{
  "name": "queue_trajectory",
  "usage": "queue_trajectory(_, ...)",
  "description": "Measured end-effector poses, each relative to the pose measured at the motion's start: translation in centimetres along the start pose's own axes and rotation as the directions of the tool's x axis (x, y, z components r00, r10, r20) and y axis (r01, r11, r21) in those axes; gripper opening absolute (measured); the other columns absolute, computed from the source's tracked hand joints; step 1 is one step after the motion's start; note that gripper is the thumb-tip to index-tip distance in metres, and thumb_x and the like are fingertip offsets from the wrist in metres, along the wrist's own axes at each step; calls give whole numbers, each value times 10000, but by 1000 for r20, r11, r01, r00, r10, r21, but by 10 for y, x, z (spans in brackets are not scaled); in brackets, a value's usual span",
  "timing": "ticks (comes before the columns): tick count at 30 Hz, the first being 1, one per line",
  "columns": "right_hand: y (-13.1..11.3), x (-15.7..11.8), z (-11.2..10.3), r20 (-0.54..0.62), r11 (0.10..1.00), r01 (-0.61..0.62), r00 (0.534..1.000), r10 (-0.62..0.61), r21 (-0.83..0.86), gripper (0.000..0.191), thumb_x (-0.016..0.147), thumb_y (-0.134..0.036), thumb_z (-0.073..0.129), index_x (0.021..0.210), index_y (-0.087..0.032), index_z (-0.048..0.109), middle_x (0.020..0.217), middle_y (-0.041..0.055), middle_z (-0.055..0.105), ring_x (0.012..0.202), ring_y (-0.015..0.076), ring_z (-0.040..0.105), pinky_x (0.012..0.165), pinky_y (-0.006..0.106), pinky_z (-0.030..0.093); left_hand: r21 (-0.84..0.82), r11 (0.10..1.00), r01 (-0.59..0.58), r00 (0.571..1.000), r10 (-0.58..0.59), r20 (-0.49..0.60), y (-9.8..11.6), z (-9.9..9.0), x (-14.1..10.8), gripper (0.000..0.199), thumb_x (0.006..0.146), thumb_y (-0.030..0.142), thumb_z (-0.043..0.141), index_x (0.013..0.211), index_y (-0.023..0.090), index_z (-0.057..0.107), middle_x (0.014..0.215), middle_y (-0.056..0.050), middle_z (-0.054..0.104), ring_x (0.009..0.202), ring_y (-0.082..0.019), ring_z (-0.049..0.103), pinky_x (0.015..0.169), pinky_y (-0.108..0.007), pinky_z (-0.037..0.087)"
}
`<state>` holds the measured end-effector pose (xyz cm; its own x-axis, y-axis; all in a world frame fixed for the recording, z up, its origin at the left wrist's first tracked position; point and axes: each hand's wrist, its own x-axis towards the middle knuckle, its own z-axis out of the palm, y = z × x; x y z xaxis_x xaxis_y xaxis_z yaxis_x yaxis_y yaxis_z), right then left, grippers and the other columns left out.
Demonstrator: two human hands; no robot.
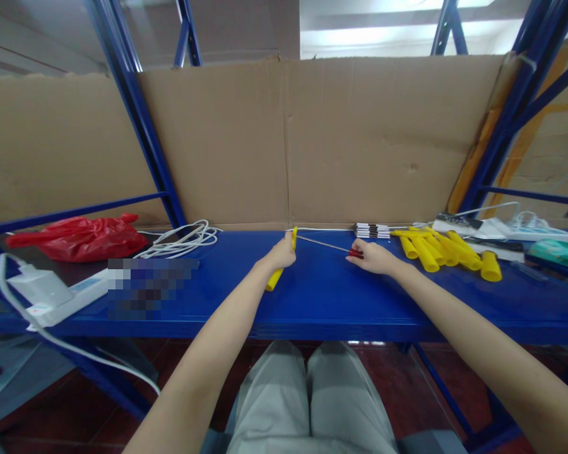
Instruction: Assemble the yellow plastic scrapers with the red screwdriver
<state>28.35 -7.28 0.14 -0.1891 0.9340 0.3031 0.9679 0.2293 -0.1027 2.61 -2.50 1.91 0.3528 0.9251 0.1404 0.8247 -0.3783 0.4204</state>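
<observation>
My left hand (283, 252) is wrapped round a yellow tube-like piece (274, 279), whose narrow end sticks up above the fingers and whose wide end shows below them. My right hand (372, 257) grips the red handle (356, 253) of a screwdriver. Its long thin metal shaft (324, 243) points left, with the tip close to the top of the yellow piece; whether they touch, I cannot tell. Several similar yellow pieces (426, 253) lie to the right of my right hand. Behind that hand is a stack of small white and dark pieces (372, 231).
On the blue table (322, 302), a red plastic bag (89, 238), a coiled white cable (189, 238) and a power strip with a white plug (45, 290) are at the left. A green packet (558, 252) lies far right. Cardboard (360, 139) stands along the back.
</observation>
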Motion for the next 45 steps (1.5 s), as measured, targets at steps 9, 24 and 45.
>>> queue_trajectory(9,-2,1,-2,-46,997,68,996,-70,-47,176,831,-367,475,814,-199,524,801,70,648,673,181,582,587,261,388,13,1000,18,1000,-18,-10,-1,0,1,464,783,69,451,1221,119,306,1089,-205,602,946,-248,623,764,-318,469)
queue_trajectory(24,3,2,2,-55,996,59,997,-62,-66,157,818,-355,502,801,-199,512,804,75,637,690,193,585,585,272,389,80,997,6,1000,-5,-9,3,-2,-3,455,798,91,448,1232,104,313,1130,-228,573,1005,-280,599,781,-330,457)
queue_trajectory(45,-1,-1,-2,14,1000,-5,1000,4,6,222,834,-396,490,917,-191,500,794,72,658,647,181,595,562,254,383,150,989,0,1000,0,1,5,-1,-3,403,811,93,416,1206,102,337,1159,-209,565,1015,-272,594,788,-319,461)
